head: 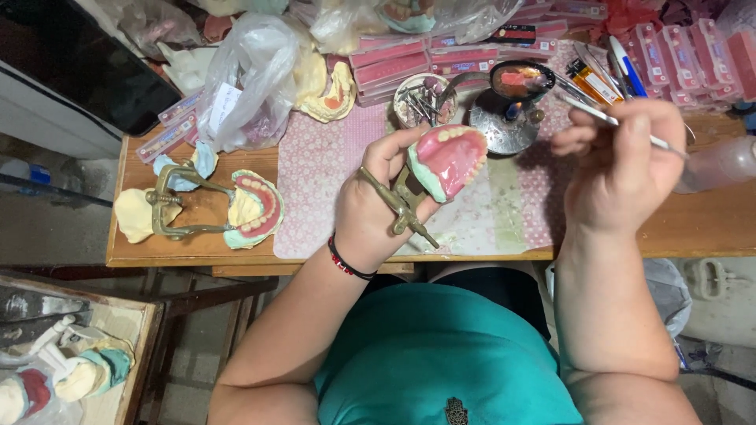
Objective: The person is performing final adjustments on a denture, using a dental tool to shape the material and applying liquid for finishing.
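Fig. L hand (370, 212): fingers closed round a brass articulator (403, 206) carrying a denture model (450, 160), pink wax gum w/ a row of pale teeth, tilted so the tooth arch faces up and to the R. R hand (622, 161): pinched shut on a thin metal wax tool (598, 118), held pen-style; tool's long axis runs roughly L–R, its tip pointing L toward the model, w/ a clear gap between tip and wax. R hand sits to the R of the model at about the same height; L hand is the one in contact w/ it. Beyond the tool tip, on the counter (709, 224): small burner w/ a dish of melted pink wax (520, 80), cup of burs (421, 98). Far L on the counter: second articulator w/ mounted casts (236, 211). Back edge: pink tooth-card boxes (394, 67), plastic bags (252, 75).
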